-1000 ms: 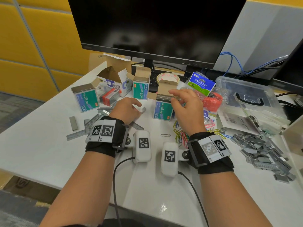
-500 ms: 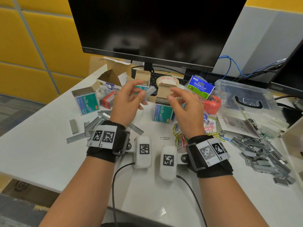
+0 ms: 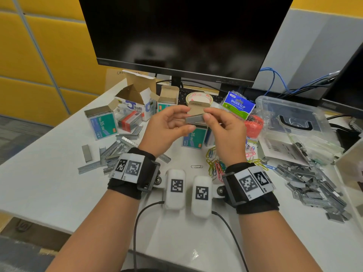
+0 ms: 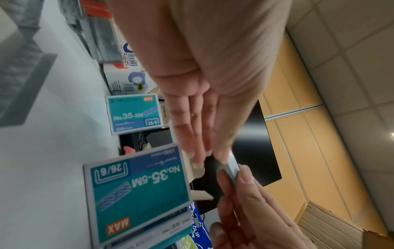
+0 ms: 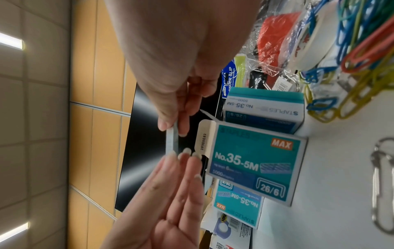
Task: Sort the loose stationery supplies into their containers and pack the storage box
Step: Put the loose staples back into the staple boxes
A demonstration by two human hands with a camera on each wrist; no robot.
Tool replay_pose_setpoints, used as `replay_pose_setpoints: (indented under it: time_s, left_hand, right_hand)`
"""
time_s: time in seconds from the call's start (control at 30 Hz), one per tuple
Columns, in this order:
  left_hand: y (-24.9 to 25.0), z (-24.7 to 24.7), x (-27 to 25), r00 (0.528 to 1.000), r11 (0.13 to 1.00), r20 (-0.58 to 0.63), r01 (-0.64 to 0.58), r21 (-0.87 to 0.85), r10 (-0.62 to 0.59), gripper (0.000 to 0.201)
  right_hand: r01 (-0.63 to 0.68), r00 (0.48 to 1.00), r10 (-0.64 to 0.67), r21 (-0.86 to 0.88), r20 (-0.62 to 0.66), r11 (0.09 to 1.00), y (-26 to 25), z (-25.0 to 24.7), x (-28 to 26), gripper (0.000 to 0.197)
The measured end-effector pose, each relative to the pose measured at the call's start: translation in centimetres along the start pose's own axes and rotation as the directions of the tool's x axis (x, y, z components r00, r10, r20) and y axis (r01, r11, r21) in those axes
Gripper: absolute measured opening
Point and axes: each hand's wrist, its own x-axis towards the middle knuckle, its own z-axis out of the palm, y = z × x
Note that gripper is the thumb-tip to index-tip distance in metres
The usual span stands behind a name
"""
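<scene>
Head view: right hand (image 3: 222, 132) pinches a staple strip (image 3: 194, 119), left hand (image 3: 167, 128) fingers straight, steadying it; next, probably slide it into the open staple box (image 3: 194, 136).

We see a grey staple strip (image 3: 194, 119), teal staple boxes (image 3: 102, 124), multicoloured paper clips (image 3: 215, 163), an orange bundle (image 3: 253, 125), and black-and-white patterned wrist markers (image 3: 128, 167).
</scene>
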Motion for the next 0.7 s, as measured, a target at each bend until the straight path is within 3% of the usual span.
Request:
replay_pose_setpoints:
  time_s: [0.13,0.43,0.7]
  left_hand:
    - [-0.39,-0.34,0.07,1.0,0.999,-0.02,0.016,0.028,-0.015,0.022]
    - [-0.25,-0.27,-0.12,0.999,1.0,-0.043,-0.008,0.004,0.009,0.029]
    - [-0.4,-0.43,0.09,0.991,0.999,-0.128,-0.049,-0.004,0.048,0.029]
  right_hand:
    - [-0.008,1.0,0.01,0.059,-0.021,0.998,-0.05,-0.19,0.04,0.015]
    - [-0.041,0.999,0.044,0.088,-0.032,0.995,0.26,-0.18,0.07,0.008]
    - [-0.042,0.993,0.043,-0.013,0.108,0.999,-0.07,-0.56,0.09,0.021]
